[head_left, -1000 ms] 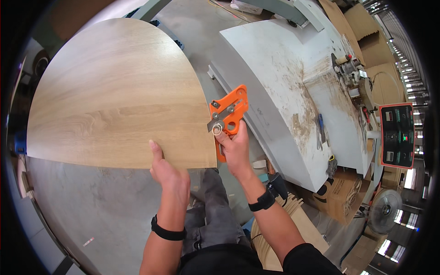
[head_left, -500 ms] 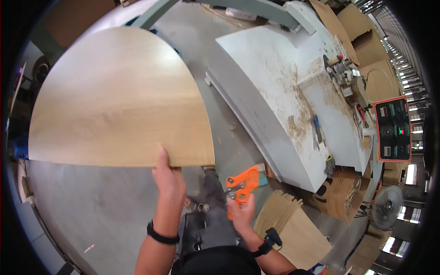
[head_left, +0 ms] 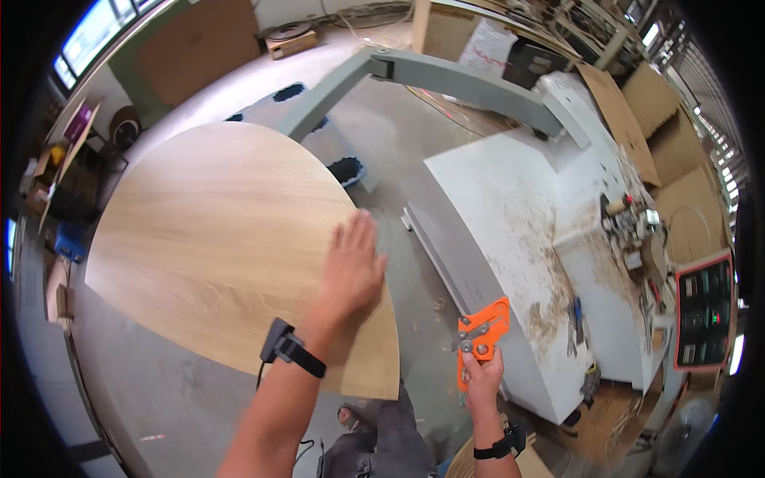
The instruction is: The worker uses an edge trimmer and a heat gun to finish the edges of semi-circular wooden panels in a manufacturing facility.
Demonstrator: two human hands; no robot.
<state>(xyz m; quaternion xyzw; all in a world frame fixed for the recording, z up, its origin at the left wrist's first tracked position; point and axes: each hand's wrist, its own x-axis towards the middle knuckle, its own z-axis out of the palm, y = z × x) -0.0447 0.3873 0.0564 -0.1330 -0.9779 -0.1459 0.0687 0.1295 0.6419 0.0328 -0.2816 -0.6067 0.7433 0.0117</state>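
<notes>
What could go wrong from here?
The left hand is spread over the wooden board near its curved edge, so a slip might scrape the fingers there.

The right hand holds the orange tool in front of the white bench; a careless swing could knock it, though the gap is hard to judge.

A cable hangs from the left wrist strap and might snag on the board.

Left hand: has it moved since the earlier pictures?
Yes: against the white worktable, the left hand moved forward and right, from the near edge of the wooden panel toward its curved edge.
</notes>
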